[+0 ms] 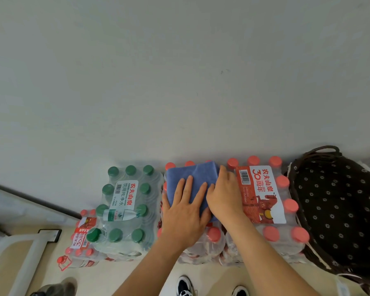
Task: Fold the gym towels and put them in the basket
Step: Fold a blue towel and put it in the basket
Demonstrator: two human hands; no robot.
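Note:
A folded blue gym towel (192, 176) lies on top of a shrink-wrapped pack of red-capped water bottles (212, 238). My left hand (185, 210) lies flat on the towel's near half, fingers straight and spread. Beside it, my right hand (224, 195) presses on the towel's right edge, and whether its fingers hook that edge cannot be told. A dark brown basket (338, 208) with a small white flower print and rope handles stands to the right of the packs, its inside seen dark and patterned.
A pack of green-capped bottles (124, 208) stands left of the towel, a red-capped pack with a red label (263, 195) right of it. More red-capped bottles (81, 238) sit lower left. A white wall rises behind. My shoes (185, 287) show below.

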